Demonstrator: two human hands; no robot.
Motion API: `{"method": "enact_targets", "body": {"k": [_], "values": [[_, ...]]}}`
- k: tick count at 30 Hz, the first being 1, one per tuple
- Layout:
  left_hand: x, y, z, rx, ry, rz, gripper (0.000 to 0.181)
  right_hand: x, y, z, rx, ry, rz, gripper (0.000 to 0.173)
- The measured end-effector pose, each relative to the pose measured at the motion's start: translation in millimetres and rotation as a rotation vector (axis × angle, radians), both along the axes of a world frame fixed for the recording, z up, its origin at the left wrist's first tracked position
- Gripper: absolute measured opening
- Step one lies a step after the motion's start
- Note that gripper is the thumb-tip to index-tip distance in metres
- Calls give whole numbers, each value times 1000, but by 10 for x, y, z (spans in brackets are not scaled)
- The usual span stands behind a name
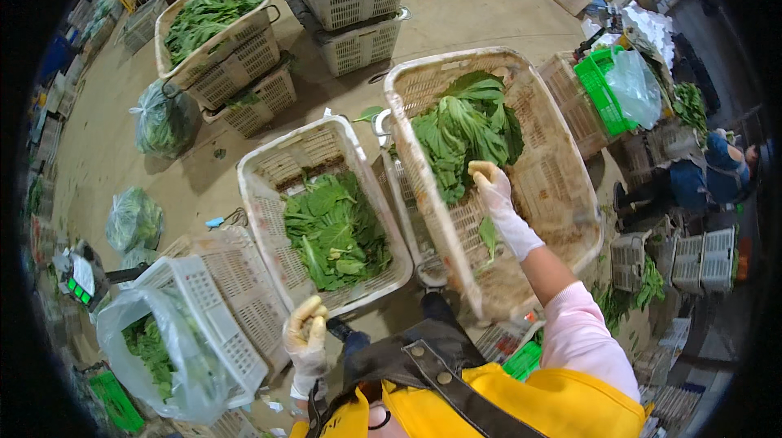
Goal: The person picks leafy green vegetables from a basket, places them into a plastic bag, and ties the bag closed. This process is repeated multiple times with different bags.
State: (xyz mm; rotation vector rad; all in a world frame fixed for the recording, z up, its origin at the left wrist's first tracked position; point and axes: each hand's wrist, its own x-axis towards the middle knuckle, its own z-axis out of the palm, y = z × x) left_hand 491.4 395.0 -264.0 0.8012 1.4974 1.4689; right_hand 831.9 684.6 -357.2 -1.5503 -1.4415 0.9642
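Observation:
My right hand (493, 191), in a whitish glove, reaches over a large worn plastic crate (559, 154). Its curled fingers are at the near edge of a heap of leafy greens (467, 126); whether they grip a leaf is unclear. A loose leaf (488, 236) lies in the same crate, below the heap. My left hand (306, 331), gloved too, is raised just off the near corner of a second crate (247, 184), its fingers bent and nothing seen in them. More cut greens (336, 230) fill the middle of that crate.
At lower left, a white crate (208, 310) holds a clear bag (116, 310) of greens, near a scale display (81, 279). Tied bags (162, 123) stand on the floor. Stacked crates (360, 4) rise beyond. On the right are a green basket (599, 84) and another person (702, 172).

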Motion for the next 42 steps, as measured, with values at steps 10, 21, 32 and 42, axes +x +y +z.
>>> {"method": "enact_targets", "body": {"k": [10, 21, 32, 42], "values": [[1534, 369, -160, -394, -93, 21, 31, -309, 2503, -720, -333, -693, 123, 41], [1987, 839, 12, -373, -275, 58, 33, 171, 2430, -432, -186, -1110, 658, 69], [2336, 1190, -145, -462, -651, -816, 57, 1327, 883, 237, -283, -282, 346, 55], [3022, 1697, -265, -89, -1186, -281, 73, 1082, -1186, 943, -119, 495, 129, 45]]}}
